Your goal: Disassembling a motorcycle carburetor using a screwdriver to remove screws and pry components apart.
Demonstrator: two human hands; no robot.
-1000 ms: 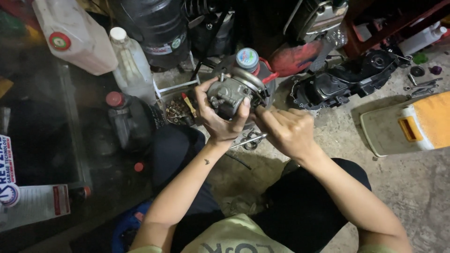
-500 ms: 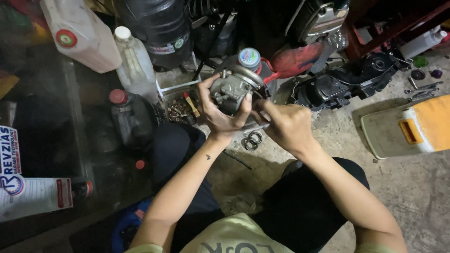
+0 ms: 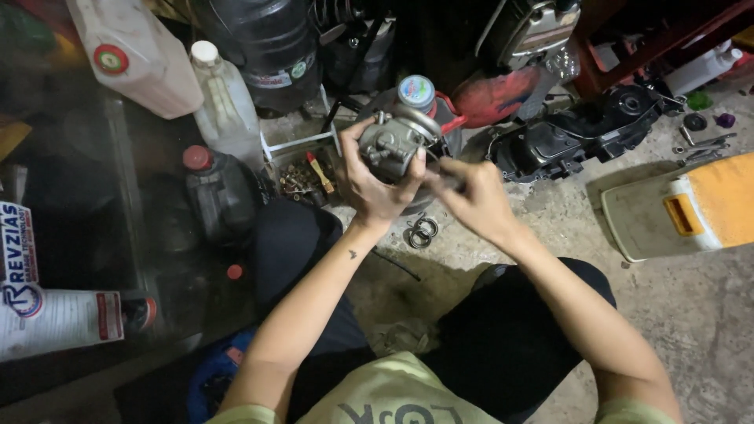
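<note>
My left hand (image 3: pixel 375 187) grips a grey metal carburetor (image 3: pixel 389 144) from below and holds it up in front of me. To its right my right hand (image 3: pixel 473 198) is closed around a thin tool whose tip touches the carburetor's right side; the tool itself is mostly hidden by the fingers. On the concrete floor just below the two hands lie metal rings (image 3: pixel 421 232). I am crouched, with my black-trousered knees beneath my arms.
A small open tray of screws and bits (image 3: pixel 302 174) sits left of the carburetor. Behind it stand a clear bottle (image 3: pixel 224 102), a white jug (image 3: pixel 137 55), a dark jug (image 3: pixel 220 196) and a black drum (image 3: pixel 263 47). A black engine part (image 3: pixel 581 137) and an orange-and-white container (image 3: pixel 691 206) lie to the right.
The view has shifted slightly. My right hand has moved up and closer against the carburetor's right side, while the left hand keeps the same hold.
</note>
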